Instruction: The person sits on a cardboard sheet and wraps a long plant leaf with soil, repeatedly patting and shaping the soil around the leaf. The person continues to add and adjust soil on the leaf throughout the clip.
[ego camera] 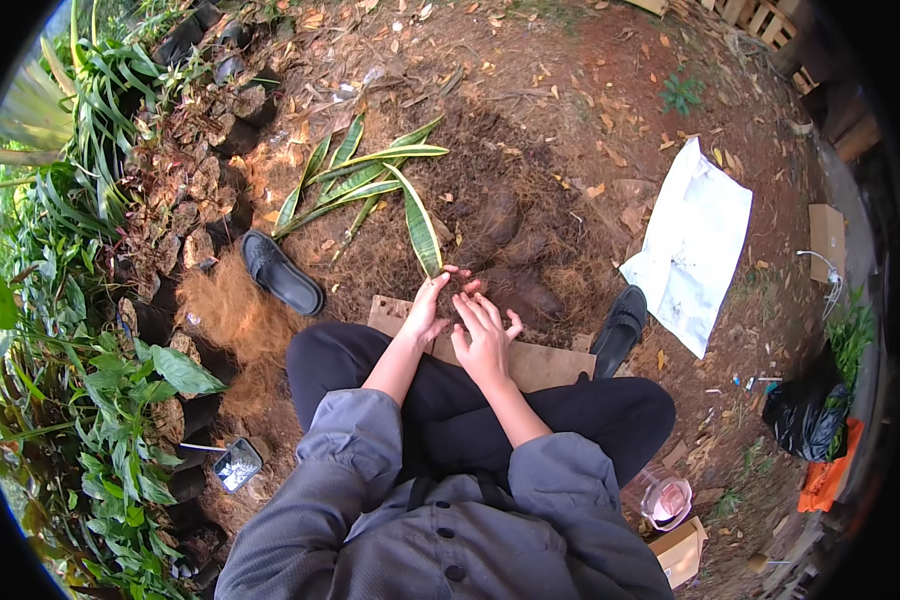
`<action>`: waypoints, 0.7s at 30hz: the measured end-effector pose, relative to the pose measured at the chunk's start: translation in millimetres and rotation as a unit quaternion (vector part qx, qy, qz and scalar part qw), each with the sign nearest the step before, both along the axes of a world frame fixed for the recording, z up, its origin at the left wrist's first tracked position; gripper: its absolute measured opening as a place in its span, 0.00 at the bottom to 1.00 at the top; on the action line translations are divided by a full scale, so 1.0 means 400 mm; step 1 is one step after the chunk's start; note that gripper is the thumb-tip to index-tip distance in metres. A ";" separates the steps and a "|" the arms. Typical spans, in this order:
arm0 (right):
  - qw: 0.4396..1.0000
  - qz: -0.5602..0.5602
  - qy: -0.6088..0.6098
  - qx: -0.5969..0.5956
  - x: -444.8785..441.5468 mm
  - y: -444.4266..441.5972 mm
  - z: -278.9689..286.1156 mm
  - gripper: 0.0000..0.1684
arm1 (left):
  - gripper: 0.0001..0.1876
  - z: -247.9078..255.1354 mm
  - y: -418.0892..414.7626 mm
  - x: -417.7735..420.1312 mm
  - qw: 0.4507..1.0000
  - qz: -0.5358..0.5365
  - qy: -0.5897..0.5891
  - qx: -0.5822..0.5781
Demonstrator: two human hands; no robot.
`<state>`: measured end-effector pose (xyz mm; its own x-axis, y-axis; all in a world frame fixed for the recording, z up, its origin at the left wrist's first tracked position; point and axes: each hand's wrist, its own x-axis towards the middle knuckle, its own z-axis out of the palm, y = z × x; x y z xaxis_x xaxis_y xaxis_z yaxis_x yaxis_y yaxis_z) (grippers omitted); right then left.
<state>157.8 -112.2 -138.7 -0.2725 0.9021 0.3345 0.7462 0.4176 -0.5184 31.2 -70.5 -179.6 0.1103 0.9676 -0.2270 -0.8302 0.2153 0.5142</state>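
Observation:
A single snake plant leaf (pixel 423 229), green with yellow margins, stands tilted with its lower end at the thumb and fingertips of my left hand (pixel 422 311), which pinches it. Close on the right is my right hand (pixel 484 330), its fingers spread and partly bent, with nothing visible in it. More snake plant leaves (pixel 360 176) lie in a loose pile on the ground beyond my left hand. Several dark brown lumps (pixel 529 289) rest on soil and loose fibre just past my hands. A flat brown board (pixel 544 365) lies under my forearms, before my crossed legs.
Black sandals lie at the left (pixel 283 274) and right (pixel 621 330). Orange-brown fibre (pixel 232 322) is heaped beside a row of potted plants (pixel 217 195). A white sack (pixel 697 240) lies right. A phone (pixel 238 465), plastic cup (pixel 666 501) and cardboard box (pixel 681 551) are near me.

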 end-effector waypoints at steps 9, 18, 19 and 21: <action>0.999 0.044 -0.028 0.002 -0.030 -0.023 -0.024 0.22 | 0.10 -0.048 0.022 -0.021 0.993 0.078 -0.057 -0.069; 0.998 0.041 -0.011 0.043 -0.028 -0.011 0.009 0.22 | 0.10 -0.048 0.023 -0.025 0.996 0.059 -0.027 -0.060; 0.999 0.036 -0.002 0.035 -0.030 -0.012 0.008 0.23 | 0.11 -0.050 0.023 -0.029 0.997 0.056 -0.008 -0.062; 0.999 0.025 0.017 0.021 -0.034 -0.009 -0.001 0.24 | 0.12 -0.055 0.021 -0.024 0.996 0.056 0.035 -0.060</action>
